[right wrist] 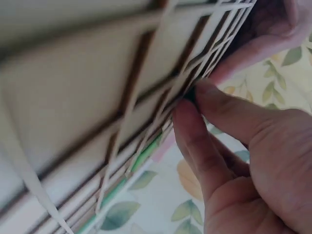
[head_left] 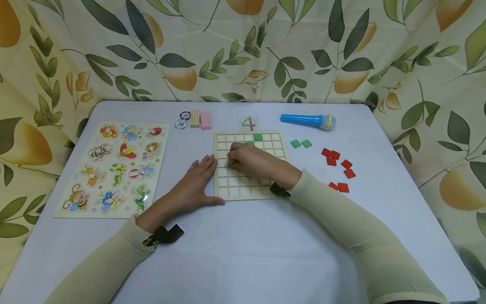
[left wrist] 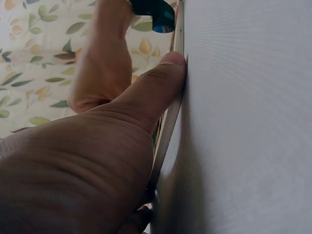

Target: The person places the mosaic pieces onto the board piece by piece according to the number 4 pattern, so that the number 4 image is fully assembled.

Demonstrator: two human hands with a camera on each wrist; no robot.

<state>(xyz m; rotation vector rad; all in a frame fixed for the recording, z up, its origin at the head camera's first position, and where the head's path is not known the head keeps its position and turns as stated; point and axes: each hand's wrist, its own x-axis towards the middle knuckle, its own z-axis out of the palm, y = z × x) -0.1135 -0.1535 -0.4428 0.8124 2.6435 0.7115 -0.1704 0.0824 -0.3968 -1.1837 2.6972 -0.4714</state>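
Observation:
A wooden grid board (head_left: 239, 193) lies at the middle of the table. My right hand (head_left: 252, 161) reaches over it and pinches a small green tile (head_left: 229, 163) at the left columns; in the right wrist view the piece looks dark between thumb and forefinger, right at the grid bars. One green tile (head_left: 258, 137) sits in a top-row cell, and another (head_left: 249, 143) shows partly behind my right hand. My left hand (head_left: 191, 185) lies with fingers straight along the board's left side, its thumb at the near left corner, against the edge in the left wrist view.
Right of the board lie two loose green squares (head_left: 295, 144) and several red tiles (head_left: 331, 161). Behind it are a small pattern card (head_left: 243, 123) and a blue toy microphone (head_left: 301, 120). An insect picture sheet (head_left: 125, 169), round chips (head_left: 181, 124) and a pink block (head_left: 205, 121) are leftward.

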